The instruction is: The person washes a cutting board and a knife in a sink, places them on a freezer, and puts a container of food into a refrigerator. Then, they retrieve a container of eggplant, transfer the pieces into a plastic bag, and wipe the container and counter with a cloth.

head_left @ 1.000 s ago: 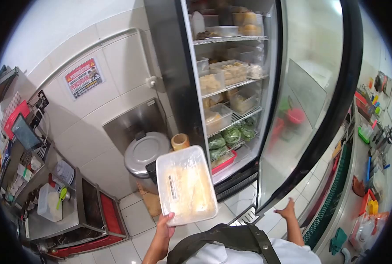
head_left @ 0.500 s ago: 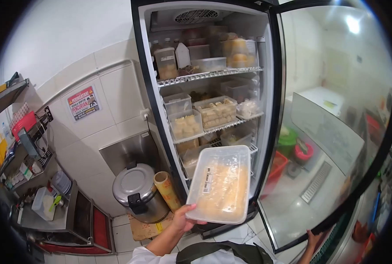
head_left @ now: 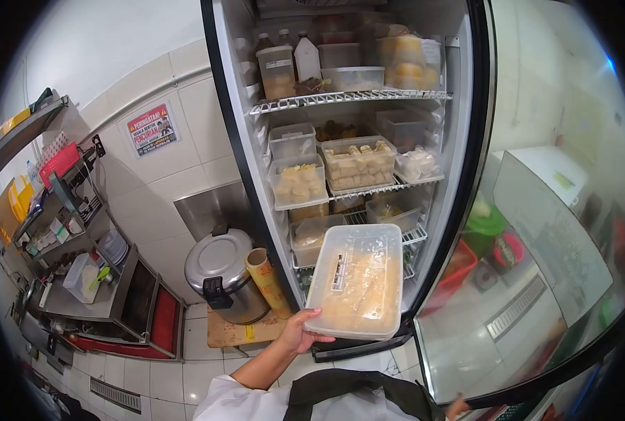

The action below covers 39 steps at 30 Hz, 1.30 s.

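My left hand (head_left: 300,332) is closed on the lower left corner of a lidded translucent plastic container (head_left: 361,309). Pale yellowish food shows through its lid, which carries a printed label (head_left: 340,272). I hold it tilted in front of the open upright refrigerator (head_left: 349,98), by the lower shelves. At the bottom edge of the view my right hand (head_left: 458,407) is beside the lower edge of the glass refrigerator door (head_left: 530,281). It is blurred and mostly cut off, so its grip cannot be made out.
Wire shelves (head_left: 354,100) hold several plastic tubs, including one of pale rolls (head_left: 360,165), and bottles. Left of the refrigerator stand a large lidded metal pot (head_left: 221,270) and a roll of plastic film (head_left: 267,284). A metal counter (head_left: 91,295) is further left.
The view has shifted, with the refrigerator looking larger and closer. The container stays in my left hand. My right hand has moved left and down in view, along the door's lower edge.
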{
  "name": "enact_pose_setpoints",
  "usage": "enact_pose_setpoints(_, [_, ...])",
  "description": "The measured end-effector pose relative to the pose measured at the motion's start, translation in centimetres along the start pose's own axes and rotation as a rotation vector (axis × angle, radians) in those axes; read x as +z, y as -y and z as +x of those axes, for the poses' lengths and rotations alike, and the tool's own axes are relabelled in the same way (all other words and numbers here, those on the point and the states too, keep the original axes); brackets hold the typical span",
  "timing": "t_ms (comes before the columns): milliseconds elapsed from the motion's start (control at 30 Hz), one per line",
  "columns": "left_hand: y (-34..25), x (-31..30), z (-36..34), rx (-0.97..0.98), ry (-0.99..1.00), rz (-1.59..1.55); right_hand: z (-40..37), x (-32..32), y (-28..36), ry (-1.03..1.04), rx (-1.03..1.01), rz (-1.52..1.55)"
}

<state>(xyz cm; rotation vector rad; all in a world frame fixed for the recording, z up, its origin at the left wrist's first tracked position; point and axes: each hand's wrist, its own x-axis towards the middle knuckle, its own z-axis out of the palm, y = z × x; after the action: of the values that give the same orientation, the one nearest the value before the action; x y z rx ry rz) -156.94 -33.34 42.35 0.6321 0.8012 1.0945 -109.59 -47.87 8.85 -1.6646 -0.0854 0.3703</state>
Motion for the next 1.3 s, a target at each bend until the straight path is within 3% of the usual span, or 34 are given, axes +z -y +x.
enact_pose_setpoints(67, [-0.4,0.1,-0.1,0.019,0.019,0.030,-6.4,5.8,3.9,0.528,0.280,0.111])
enact_pose_setpoints(100, [-0.7,0.2,-0.2,0.027,0.027,0.050,-9.9,8.6,5.9,0.864,0.192,0.147])
enact_pose_setpoints(133, [-1.0,0.7,-0.5,0.039,0.007,0.058,-15.3,10.3,15.4,1.145,0.359,0.252])
enact_pose_setpoints(200, [-1.2,0.8,-0.6,0.083,0.037,0.077,-19.2,13.5,23.5,1.539,0.275,0.524])
enact_pose_setpoints(267, [-1.6,1.6,-1.4,0.108,0.002,0.090,-23.2,15.1,31.0,1.771,0.246,0.658])
enact_pose_setpoints(367, [-2.6,3.0,-2.1,0.152,-0.006,0.177,-26.8,17.4,35.4,1.702,-0.072,0.234])
enact_pose_setpoints(400, [-3.1,2.5,-1.7,0.142,0.001,0.191,-26.9,18.4,35.9,1.737,0.057,0.280])
enact_pose_setpoints(500, [-6.4,2.8,-0.2,0.266,0.051,0.214,-27.5,22.8,37.7,1.717,-0.037,0.496])
enact_pose_setpoints(633, [-13.4,1.9,2.9,0.377,0.407,0.106,-28.3,29.4,42.8,1.676,0.101,0.576])
enact_pose_setpoints(733, [-14.6,0.5,1.2,0.578,0.045,0.330,-28.9,34.5,46.6,1.740,0.089,0.496])
enact_pose_setpoints(800, [-13.3,-2.2,-0.8,0.539,0.020,0.416,-29.4,37.7,48.5,1.715,0.036,0.449])
enact_pose_setpoints(900, [-9.9,-7.1,-4.3,0.387,-0.046,0.448,-29.7,43.1,50.4,1.791,0.147,0.439])
enact_pose_setpoints(1100, [-2.3,-17.2,-10.9,0.317,-0.350,0.246,-32.0,51.8,53.3,1.861,0.083,0.354])
enact_pose_setpoints(1300, [3.2,-21.1,-17.5,0.302,-0.758,0.072,-34.4,59.7,54.3,1.585,-0.094,0.296])
